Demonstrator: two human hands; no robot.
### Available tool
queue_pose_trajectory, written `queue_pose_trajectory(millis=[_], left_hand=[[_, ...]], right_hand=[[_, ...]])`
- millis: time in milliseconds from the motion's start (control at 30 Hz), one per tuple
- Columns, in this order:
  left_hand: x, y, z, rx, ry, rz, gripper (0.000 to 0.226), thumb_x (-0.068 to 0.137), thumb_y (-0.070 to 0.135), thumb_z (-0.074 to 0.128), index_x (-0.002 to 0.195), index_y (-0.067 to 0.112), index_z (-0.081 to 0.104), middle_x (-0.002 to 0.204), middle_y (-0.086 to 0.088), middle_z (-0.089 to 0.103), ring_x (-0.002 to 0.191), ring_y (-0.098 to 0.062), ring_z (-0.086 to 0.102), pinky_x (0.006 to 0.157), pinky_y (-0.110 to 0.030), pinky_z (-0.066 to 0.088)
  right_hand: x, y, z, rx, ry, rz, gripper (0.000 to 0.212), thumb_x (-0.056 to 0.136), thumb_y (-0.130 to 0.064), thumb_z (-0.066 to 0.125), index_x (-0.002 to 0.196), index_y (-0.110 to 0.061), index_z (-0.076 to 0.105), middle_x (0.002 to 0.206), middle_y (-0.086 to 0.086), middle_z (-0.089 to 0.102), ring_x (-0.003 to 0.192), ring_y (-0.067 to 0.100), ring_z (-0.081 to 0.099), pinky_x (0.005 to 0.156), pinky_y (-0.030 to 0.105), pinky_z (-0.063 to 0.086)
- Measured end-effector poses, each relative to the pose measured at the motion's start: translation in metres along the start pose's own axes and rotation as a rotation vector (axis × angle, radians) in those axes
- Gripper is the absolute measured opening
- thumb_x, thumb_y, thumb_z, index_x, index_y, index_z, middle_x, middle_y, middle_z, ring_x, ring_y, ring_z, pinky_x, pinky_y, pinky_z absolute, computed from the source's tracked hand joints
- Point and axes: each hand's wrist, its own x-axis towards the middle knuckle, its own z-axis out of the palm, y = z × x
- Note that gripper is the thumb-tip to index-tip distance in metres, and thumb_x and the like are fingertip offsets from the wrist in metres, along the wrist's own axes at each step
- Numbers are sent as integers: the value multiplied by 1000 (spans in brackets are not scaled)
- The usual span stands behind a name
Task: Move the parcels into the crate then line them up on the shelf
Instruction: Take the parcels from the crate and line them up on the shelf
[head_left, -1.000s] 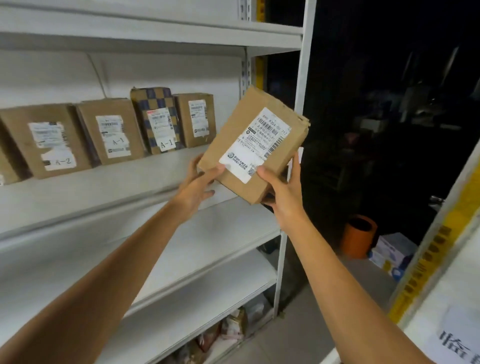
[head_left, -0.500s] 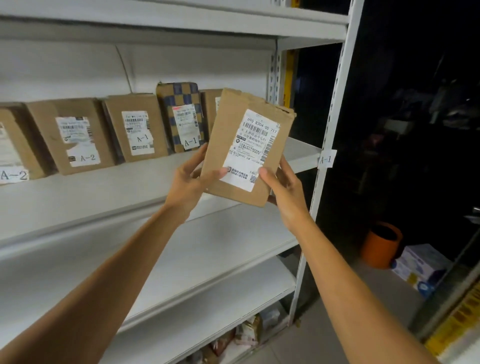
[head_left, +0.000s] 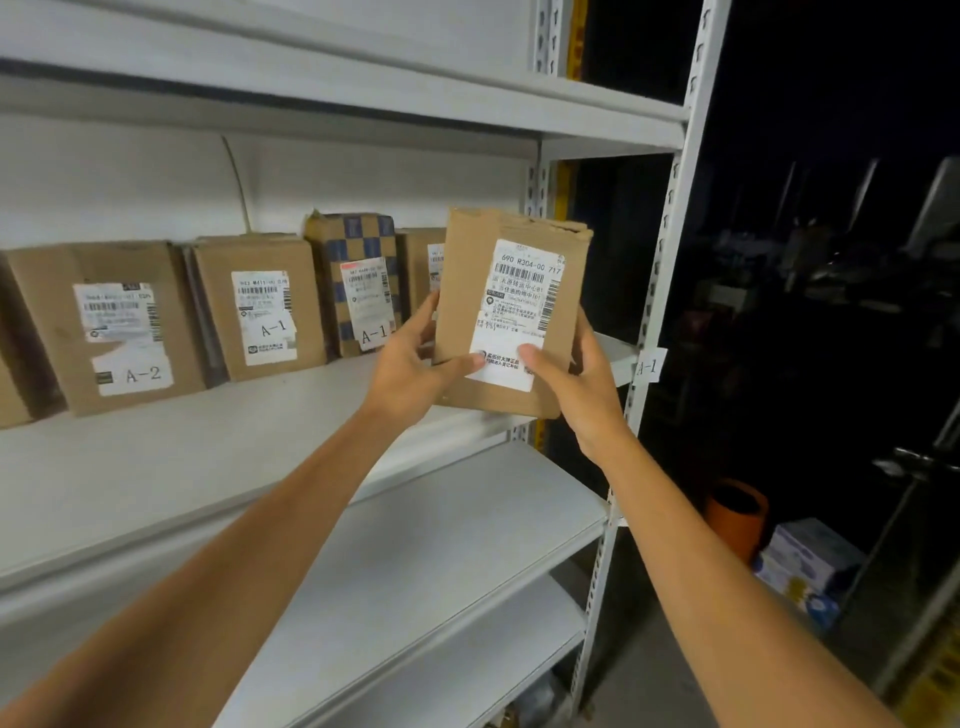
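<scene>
The left hand (head_left: 410, 364) and the right hand (head_left: 582, 395) hold one parcel (head_left: 467, 291) between them at its lower corners. The fingers (head_left: 540, 358) are curled around the lower edges: both thumbs press on the front over the white label, and the others are behind, mostly hidden. The parcel is nearly upright in the air, just above the front edge of the shelf (head_left: 208, 467).

It looks like a flat cardboard envelope, probably light and fairly stiff. Its top edge is crumpled, so it may bend if squeezed in the middle. The two lower corners seem a good place to hold it, because the bottom edge can go down first.

The shelf looks like smooth painted metal, and a parcel may slide on it. Behind the fingers and to their left, a row of parcels (head_left: 260, 306) leans against the wall. To the right of the fingers the shelf goes on to the post (head_left: 670, 291). Far beyond the fingers is a dark room with an orange bucket (head_left: 735, 514) on the floor.
</scene>
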Motion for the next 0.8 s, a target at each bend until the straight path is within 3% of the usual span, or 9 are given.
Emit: queue_pose_trajectory(millis=[133, 333, 467, 567, 633, 700, 800], left_hand=[[22, -12, 16, 2, -22, -10, 95, 72, 26, 82, 149, 31, 26, 129, 7, 58, 120, -14, 52, 99, -40, 50], [64, -49, 40, -51, -36, -54, 97, 61, 31, 84, 145, 29, 34, 129, 6, 61, 121, -17, 55, 98, -44, 50], [100, -80, 62, -32, 17, -72, 90, 72, 14, 82, 145, 27, 31, 131, 1, 58, 121, -19, 53, 99, -41, 49], [133, -99, 79, 49, 50, -91, 93, 74, 14, 80, 144, 30, 21, 133, -2, 55, 120, -19, 53, 95, -32, 51], [155, -111, 97, 168, 80, -73, 93, 75, 16, 80, 142, 30, 17, 130, -1, 56, 116, -18, 56, 89, -30, 53], [176, -122, 117, 276, 156, -57, 93, 75, 20, 79, 142, 30, 16, 133, 0, 55, 116, -21, 57, 91, -39, 53], [209, -136, 142, 334, 221, -66, 96, 74, 20, 78, 146, 28, 14, 134, -3, 54, 117, -26, 57, 92, -45, 52]], right_hand=[[17, 12, -11, -28, 12, 20, 73, 88, -20, 68, 149, -31, 30, 120, -21, 57, 92, -22, 56, 65, 2, 46], [61, 51, -26, -111, 23, 12, 76, 88, -19, 69, 147, -35, 23, 114, -35, 50, 95, -24, 53, 70, 4, 47], [107, 91, -41, -140, 13, 81, 79, 86, -28, 70, 147, -29, 20, 124, -22, 51, 92, -16, 53, 77, 9, 47], [151, 120, -56, -189, -50, 111, 70, 88, -25, 69, 143, -29, 26, 113, -25, 51, 83, -25, 52, 65, 1, 45], [178, 141, -67, -205, -54, 126, 65, 89, -23, 67, 143, -27, 30, 114, -21, 52, 84, -23, 54, 65, 2, 45], [206, 157, -74, -235, -23, 149, 57, 90, -27, 66, 139, -27, 38, 127, -8, 55, 101, -5, 57, 77, 11, 48], [247, 170, -84, -335, 10, 170, 56, 85, -33, 69, 133, -21, 44, 131, 4, 56, 116, 19, 56, 95, 38, 50]])
